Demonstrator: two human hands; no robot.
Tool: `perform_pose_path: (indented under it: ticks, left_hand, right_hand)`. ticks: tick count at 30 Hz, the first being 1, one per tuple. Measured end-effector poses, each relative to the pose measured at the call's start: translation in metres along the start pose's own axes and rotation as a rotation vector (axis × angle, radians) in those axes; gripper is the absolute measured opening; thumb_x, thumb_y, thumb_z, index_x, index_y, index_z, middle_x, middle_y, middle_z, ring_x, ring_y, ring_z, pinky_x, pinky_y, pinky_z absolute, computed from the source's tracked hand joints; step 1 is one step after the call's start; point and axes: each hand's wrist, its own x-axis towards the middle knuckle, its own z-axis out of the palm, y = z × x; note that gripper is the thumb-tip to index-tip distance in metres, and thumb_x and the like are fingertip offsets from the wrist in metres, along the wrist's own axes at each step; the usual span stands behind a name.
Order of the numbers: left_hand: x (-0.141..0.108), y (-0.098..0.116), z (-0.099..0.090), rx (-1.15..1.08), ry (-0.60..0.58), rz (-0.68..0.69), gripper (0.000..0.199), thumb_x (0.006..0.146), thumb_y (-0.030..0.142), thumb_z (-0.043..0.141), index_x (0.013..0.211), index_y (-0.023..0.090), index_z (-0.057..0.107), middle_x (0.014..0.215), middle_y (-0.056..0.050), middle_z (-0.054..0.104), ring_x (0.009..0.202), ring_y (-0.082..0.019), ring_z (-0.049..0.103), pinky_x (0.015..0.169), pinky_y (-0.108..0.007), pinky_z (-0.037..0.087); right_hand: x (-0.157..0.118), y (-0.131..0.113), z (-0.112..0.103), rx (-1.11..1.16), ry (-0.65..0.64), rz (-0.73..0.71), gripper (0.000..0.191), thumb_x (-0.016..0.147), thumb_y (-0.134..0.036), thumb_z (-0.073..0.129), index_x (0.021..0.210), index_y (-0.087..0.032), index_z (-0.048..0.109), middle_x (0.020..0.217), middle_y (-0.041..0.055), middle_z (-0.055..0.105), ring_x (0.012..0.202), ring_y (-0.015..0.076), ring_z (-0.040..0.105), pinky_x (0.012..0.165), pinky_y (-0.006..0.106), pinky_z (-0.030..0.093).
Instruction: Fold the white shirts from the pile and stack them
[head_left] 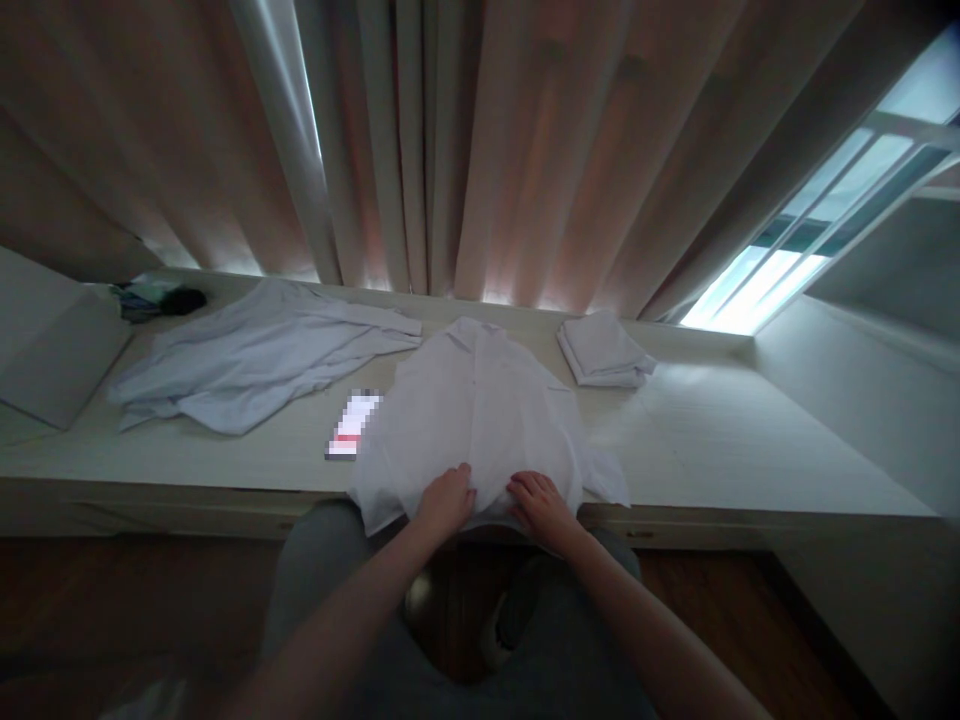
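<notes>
A white collared shirt [480, 400] lies spread on the wooden ledge, its collar toward the curtains and its hem hanging over the front edge near my knees. My left hand [448, 500] has its fingers closed on the fabric at the hem, left of the front placket. Just to the right of the placket, my right hand [541, 508] grips the same hem with bent fingers. One sleeve end [606, 478] pokes out on the right side. The undersides of both hands and the thumbs are mostly hidden.
Left of the shirt lies a phone [352, 425] with its screen lit. Another white shirt [262, 360] lies loosely beyond it. At the back right rests a folded white garment [606, 350]. Dark and green cloth items [157, 297] sit by a white box-like object [60, 340].
</notes>
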Motion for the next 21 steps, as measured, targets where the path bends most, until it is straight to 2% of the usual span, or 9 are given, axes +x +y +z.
perform_pose_path:
  ticks: [4,8,11,17,21]
  left_hand:
    - [0.004,0.003,0.006,-0.034,0.013,0.006,0.031,0.083,0.023,0.036,0.114,0.019,0.041,0.100,-0.010,0.059,0.093,-0.019,0.057,0.076,-0.030,0.041]
    - [0.005,-0.001,0.009,-0.069,0.035,0.022,0.033,0.081,0.019,0.036,0.113,0.018,0.042,0.100,-0.010,0.059,0.093,-0.018,0.057,0.077,-0.029,0.041]
    - [0.007,-0.004,0.012,-0.107,0.056,0.028,0.034,0.080,0.018,0.037,0.113,0.018,0.043,0.100,-0.009,0.059,0.092,-0.018,0.057,0.078,-0.029,0.041]
    - [0.010,-0.005,0.012,-0.122,0.010,0.028,0.034,0.078,0.016,0.038,0.112,0.017,0.044,0.104,-0.010,0.059,0.095,-0.017,0.056,0.082,-0.029,0.039]
    - [0.011,-0.007,0.012,-0.145,-0.017,0.039,0.033,0.079,0.017,0.040,0.112,0.017,0.045,0.106,-0.010,0.058,0.097,-0.017,0.055,0.082,-0.028,0.038]
  right_hand:
    - [-0.007,0.010,-0.001,-0.061,0.014,0.114,0.020,0.083,-0.030,0.049,0.099,-0.019,0.054,0.104,0.0091,0.053,0.100,0.0234,0.046,0.087,0.038,0.035]
    - [-0.020,0.034,-0.003,-0.172,0.115,0.498,0.025,0.087,-0.034,0.038,0.094,-0.016,0.054,0.095,0.0115,0.055,0.092,0.0239,0.049,0.080,0.037,0.037]
    - [-0.030,0.052,-0.004,-0.225,0.089,0.732,0.031,0.086,-0.039,0.036,0.094,-0.014,0.054,0.092,0.0142,0.056,0.089,0.0255,0.052,0.076,0.036,0.038]
    - [-0.031,0.067,-0.007,-0.156,-0.070,0.895,0.036,0.084,-0.043,0.037,0.098,-0.013,0.053,0.094,0.0161,0.059,0.089,0.0270,0.055,0.073,0.036,0.039]
    - [-0.024,0.074,-0.007,-0.047,-0.134,0.970,0.030,0.083,-0.037,0.043,0.101,-0.014,0.052,0.099,0.0154,0.059,0.093,0.0254,0.055,0.073,0.033,0.038]
